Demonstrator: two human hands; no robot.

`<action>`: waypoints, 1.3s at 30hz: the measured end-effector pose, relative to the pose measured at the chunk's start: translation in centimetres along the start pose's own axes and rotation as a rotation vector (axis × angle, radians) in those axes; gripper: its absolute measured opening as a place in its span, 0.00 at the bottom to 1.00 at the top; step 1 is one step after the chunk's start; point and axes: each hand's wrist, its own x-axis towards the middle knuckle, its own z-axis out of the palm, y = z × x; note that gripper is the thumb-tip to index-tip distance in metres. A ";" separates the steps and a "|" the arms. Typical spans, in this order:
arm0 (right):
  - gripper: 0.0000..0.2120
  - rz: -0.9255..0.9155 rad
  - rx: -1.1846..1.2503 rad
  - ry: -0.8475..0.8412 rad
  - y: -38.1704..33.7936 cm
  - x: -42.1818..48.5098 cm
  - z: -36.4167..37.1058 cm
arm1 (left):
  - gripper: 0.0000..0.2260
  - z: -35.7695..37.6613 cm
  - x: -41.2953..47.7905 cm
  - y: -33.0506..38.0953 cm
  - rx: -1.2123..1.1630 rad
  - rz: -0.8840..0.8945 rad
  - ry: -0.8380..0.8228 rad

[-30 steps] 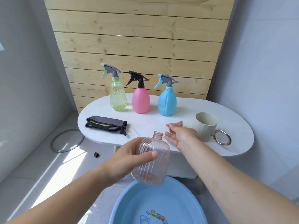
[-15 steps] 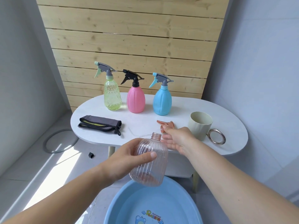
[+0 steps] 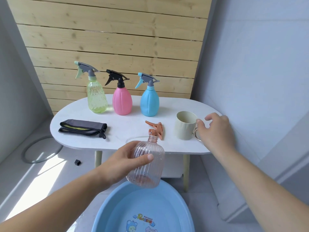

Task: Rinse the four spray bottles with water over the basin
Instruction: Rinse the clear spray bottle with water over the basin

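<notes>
A wall of pale wooden planks (image 3: 117, 39) fills the back of the room, with plain grey-white walls to either side and a light tiled floor (image 3: 33, 181) crossed by a patch of sun. In front of the planks stands a white oval counter (image 3: 127, 131) on thin pale legs. Below its near edge sits a blue basin (image 3: 107, 215) with a cartoon print on its bottom.

On the counter's far side three spray bottles stand upright in a row, close but apart: a clear green bottle (image 3: 96, 96), a pink bottle (image 3: 122, 101) and a blue bottle (image 3: 149, 101), each with its trigger head on. At the left of the counter lies a folded grey cloth (image 3: 82, 128) with black edging. At the right stands a cream cup (image 3: 185, 127) with a metal ring handle (image 3: 197, 136).

The clear pink bottle (image 3: 147, 164), without its head, is held tilted above the basin's far rim, its open neck pointing up and away. The left hand (image 3: 127, 159) has its grip clamped on the bottle, thumb across the ribbed front. The orange trigger head (image 3: 156, 128) lies on the counter just behind the neck, between the cloth and the cup.

The right hand (image 3: 215, 129) is at the cup's handle, grip apart, fingers spread and holding nothing; whether a fingertip touches the ring cannot be told.

On the floor at the left lie a metal hoop (image 3: 40, 151) and a small black cap (image 3: 77, 162).
</notes>
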 end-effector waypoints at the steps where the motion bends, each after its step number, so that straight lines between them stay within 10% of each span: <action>1: 0.18 0.057 -0.034 -0.050 0.8 0.3 0.0 | 0.25 0.3 0.1 0.0 0.002 0.000 -0.004; 13: 0.15 0.437 0.650 -0.429 3.2 0.3 1.1 | 0.32 2.8 0.6 -0.8 0.012 0.014 -0.023; 24: 0.14 0.308 0.844 -0.600 1.8 -3.3 -2.0 | 0.34 2.8 -0.1 -1.5 0.012 0.054 0.035; 39: 0.16 0.226 0.368 -0.942 7.7 -11.8 2.6 | 0.26 3.8 -5.1 -15.3 0.060 -0.273 0.087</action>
